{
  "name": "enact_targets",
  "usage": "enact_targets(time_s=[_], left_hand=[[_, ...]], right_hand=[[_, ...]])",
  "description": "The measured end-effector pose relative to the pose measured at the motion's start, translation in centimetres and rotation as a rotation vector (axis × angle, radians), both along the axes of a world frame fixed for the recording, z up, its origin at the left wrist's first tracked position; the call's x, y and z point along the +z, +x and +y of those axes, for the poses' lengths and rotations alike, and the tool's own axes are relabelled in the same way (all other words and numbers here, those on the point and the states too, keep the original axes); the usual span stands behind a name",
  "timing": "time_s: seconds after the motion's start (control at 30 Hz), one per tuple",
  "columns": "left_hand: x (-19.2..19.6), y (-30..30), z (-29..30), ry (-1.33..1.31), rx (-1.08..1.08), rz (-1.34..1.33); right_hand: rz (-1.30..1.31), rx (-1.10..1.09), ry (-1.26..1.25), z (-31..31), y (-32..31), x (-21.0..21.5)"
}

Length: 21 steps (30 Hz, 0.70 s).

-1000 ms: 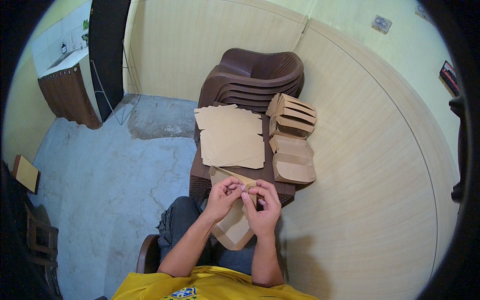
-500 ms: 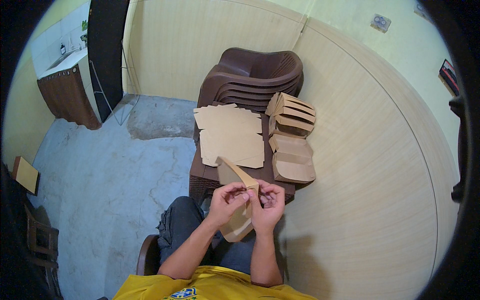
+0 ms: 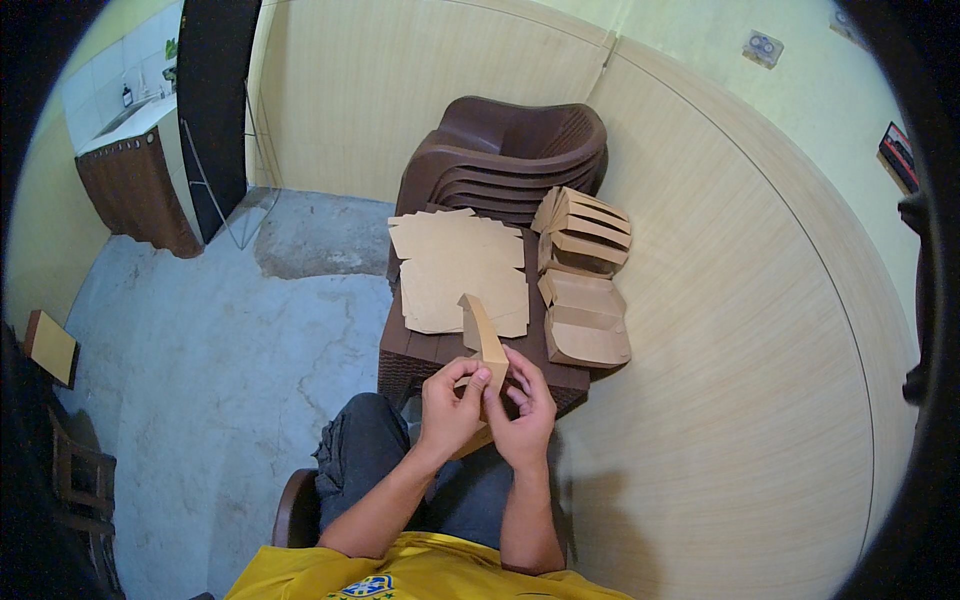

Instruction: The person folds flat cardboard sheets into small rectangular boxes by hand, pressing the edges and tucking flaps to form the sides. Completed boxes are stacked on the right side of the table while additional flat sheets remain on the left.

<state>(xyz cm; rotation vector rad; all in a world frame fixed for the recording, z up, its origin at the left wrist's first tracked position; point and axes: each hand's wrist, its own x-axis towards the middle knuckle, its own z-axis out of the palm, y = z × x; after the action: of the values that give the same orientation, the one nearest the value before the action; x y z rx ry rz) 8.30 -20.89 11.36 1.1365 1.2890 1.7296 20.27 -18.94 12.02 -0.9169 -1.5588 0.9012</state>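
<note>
Both hands grip one brown cardboard box blank (image 3: pixel 482 335) that stands half folded and upright over my lap. My left hand (image 3: pixel 448 405) pinches its lower left side. My right hand (image 3: pixel 522 408) presses its right side, fingers bent around the card. Just beyond the hands, a stack of flat brown blanks (image 3: pixel 455 265) lies on a low dark brown wicker table (image 3: pixel 420 355). Folded brown boxes (image 3: pixel 585 330) sit at the table's right, and more folded ones (image 3: pixel 585 225) lean in a row behind them.
A stack of dark brown plastic chairs (image 3: pixel 505 155) stands behind the table against the beige panelled wall (image 3: pixel 720 330). Grey concrete floor (image 3: pixel 210 340) spreads to the left, with a brown cabinet and sink (image 3: pixel 135 180) far left and a small brown box (image 3: pixel 50 345) at the left edge.
The blank has gone from lying flat under my hands to standing upright, its top flap raised toward the table. My hands have stayed on it, shifting slightly lower.
</note>
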Motion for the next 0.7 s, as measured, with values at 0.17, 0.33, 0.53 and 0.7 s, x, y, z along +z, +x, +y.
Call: enact_targets(time_s=[0.17,0.33,0.53,0.7], left_hand=[[1.4,0.5,-1.3,0.005,0.011,0.193],[1.3,-0.1,-1.1,0.223,0.009,0.444],[0.3,-2.6,-1.2,0.272,-0.423,1.053],[-0.2,-3.7,-1.1,0.154,-0.438,1.13]], right_hand=[[-0.168,0.061,0.201,0.8,-0.1,0.1],[0.145,0.371,-0.044,1.4,2.0,-0.8],[0.593,0.138,-0.197,5.3,5.4,-0.3],[0.295,-0.183,-0.029,7.1,4.9,-0.2]])
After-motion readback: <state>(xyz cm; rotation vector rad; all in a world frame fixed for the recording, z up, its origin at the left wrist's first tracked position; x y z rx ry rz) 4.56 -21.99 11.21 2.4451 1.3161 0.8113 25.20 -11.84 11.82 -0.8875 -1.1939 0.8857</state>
